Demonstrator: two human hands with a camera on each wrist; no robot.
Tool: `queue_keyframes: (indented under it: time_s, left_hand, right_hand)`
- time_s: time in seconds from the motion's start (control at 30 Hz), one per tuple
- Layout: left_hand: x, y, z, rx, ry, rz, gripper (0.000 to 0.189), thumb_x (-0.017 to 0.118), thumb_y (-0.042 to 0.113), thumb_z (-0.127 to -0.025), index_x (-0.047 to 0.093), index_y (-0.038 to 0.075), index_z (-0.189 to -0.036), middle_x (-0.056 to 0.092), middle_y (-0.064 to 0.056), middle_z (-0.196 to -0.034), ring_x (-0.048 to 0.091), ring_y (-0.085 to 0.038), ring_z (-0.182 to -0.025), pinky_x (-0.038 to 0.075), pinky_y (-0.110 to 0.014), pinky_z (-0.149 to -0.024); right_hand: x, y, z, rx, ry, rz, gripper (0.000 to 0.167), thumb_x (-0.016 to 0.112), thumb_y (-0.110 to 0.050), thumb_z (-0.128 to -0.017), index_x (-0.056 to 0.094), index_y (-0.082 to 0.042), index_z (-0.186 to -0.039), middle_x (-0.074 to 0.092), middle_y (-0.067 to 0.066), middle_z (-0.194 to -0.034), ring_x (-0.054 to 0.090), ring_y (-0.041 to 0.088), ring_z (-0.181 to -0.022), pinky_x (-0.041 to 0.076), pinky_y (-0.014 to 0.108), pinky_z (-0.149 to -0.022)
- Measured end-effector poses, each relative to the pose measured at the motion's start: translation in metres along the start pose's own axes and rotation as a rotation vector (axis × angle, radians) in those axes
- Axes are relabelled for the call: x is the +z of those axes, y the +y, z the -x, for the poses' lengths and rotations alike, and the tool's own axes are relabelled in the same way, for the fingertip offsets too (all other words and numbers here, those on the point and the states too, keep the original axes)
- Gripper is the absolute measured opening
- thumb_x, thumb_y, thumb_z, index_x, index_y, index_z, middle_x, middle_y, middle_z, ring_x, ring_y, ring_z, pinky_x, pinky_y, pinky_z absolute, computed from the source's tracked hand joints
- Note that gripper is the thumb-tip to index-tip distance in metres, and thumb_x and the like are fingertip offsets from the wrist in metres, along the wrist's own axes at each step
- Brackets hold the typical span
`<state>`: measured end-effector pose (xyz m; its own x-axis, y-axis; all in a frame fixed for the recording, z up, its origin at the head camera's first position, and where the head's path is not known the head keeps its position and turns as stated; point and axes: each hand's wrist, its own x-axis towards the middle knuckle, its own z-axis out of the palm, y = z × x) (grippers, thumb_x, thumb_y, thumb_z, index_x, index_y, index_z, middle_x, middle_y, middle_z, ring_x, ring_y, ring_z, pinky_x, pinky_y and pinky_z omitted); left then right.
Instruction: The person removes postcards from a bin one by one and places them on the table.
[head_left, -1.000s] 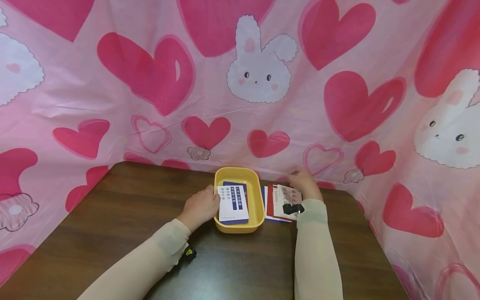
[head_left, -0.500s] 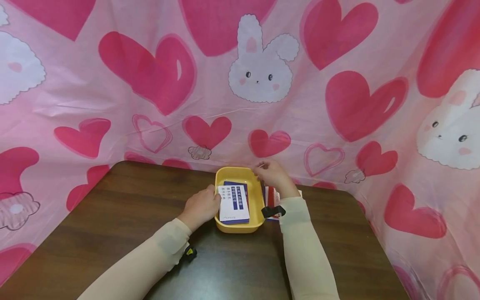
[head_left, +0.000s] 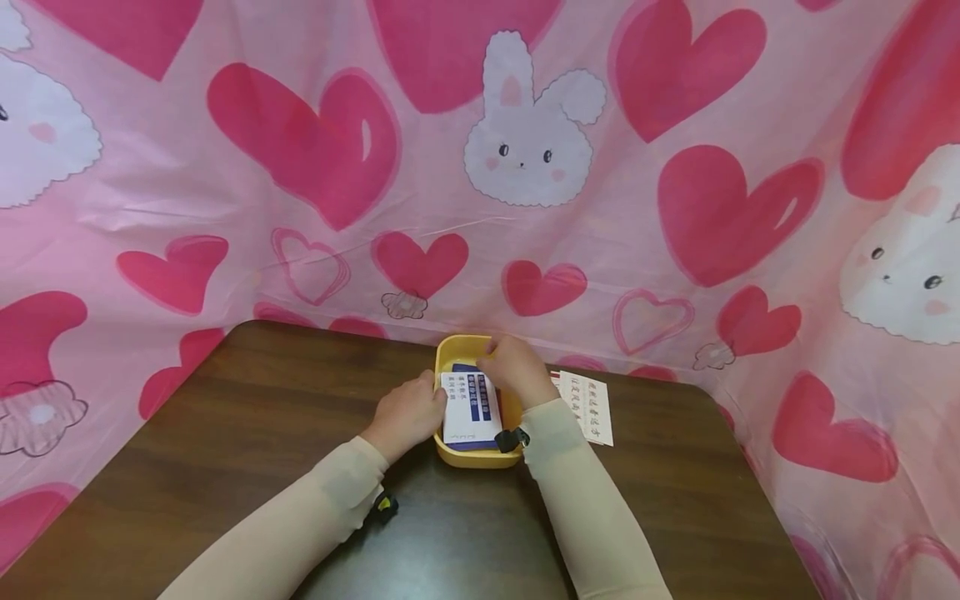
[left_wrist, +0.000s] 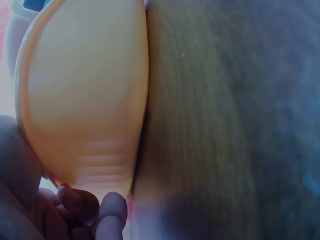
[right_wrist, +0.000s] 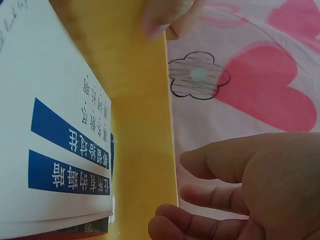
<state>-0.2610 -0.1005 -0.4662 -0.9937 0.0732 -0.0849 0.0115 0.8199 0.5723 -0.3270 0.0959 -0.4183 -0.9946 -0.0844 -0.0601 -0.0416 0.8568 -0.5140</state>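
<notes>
A yellow plastic tray stands near the table's far edge. Inside it lies a white card printed with blue text blocks, on top of other cards that show a blue edge. My left hand grips the tray's left rim, with the thumb inside and the fingers along the outer wall. Above the far right part of the tray is my right hand. In the right wrist view its fingers are loosely bent and apart, with nothing seen between them.
More cards, with a white lettered card on top, lie right of the tray, partly hidden by my right forearm. The brown wooden table meets a pink heart-and-rabbit curtain at the back and sides.
My right hand has moved left from the cards on the right to above the tray. More of the white lettered card beside the tray shows now. My left hand stays at the rim.
</notes>
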Motion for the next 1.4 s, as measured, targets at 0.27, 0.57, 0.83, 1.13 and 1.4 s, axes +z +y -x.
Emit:
queue_keyframes:
  time_s: [0.27,0.57,0.83,1.13,1.4]
  left_hand:
    - [0.003,0.002,-0.001,0.009,0.002,-0.009,0.041,0.051,0.037,-0.118,0.059,0.003,-0.14,0.074,-0.012,-0.11,0.067,-0.028,-0.087,0.06,-0.048,-0.083]
    - [0.002,-0.002,-0.003,0.001,0.018,-0.042,0.041,0.049,0.036,-0.119,0.061,0.001,-0.137,0.072,-0.011,-0.101,0.066,-0.028,-0.083,0.056,-0.045,-0.075]
    - [0.001,0.0,-0.002,0.003,0.011,-0.032,0.041,0.049,0.035,-0.119,0.06,0.001,-0.138,0.072,-0.012,-0.102,0.066,-0.028,-0.083,0.055,-0.045,-0.074]
    - [0.0,-0.002,0.0,-0.01,-0.003,-0.012,0.041,0.051,0.037,-0.118,0.059,0.003,-0.14,0.071,-0.009,-0.101,0.066,-0.026,-0.085,0.055,-0.043,-0.075]
    - [0.001,-0.002,-0.001,0.012,0.018,-0.016,0.041,0.052,0.037,-0.118,0.061,0.003,-0.139,0.07,-0.008,-0.098,0.066,-0.026,-0.083,0.057,-0.044,-0.076]
  right_hand:
    - [0.009,-0.003,-0.002,-0.018,-0.043,0.065,0.024,0.088,-0.029,-0.097,0.078,-0.012,-0.111,0.076,0.006,-0.1,0.071,0.027,-0.091,0.065,0.043,-0.086]
    - [0.025,-0.008,-0.008,-0.061,-0.136,0.178,0.048,0.101,-0.04,-0.085,0.082,-0.011,-0.117,0.079,0.002,-0.101,0.073,0.023,-0.093,0.067,0.045,-0.097]
    - [0.026,-0.008,-0.007,-0.038,-0.135,0.203,0.051,0.102,-0.041,-0.083,0.08,-0.011,-0.117,0.079,0.003,-0.102,0.074,0.021,-0.089,0.067,0.043,-0.095]
    - [0.021,-0.012,-0.005,-0.051,-0.072,0.256,0.044,0.103,-0.035,-0.083,0.083,-0.009,-0.112,0.08,0.002,-0.097,0.071,0.023,-0.094,0.063,0.043,-0.105]
    - [0.015,-0.009,-0.005,-0.079,0.004,0.261,0.045,0.105,-0.03,-0.082,0.08,-0.007,-0.112,0.08,0.005,-0.104,0.072,0.023,-0.093,0.064,0.044,-0.099]
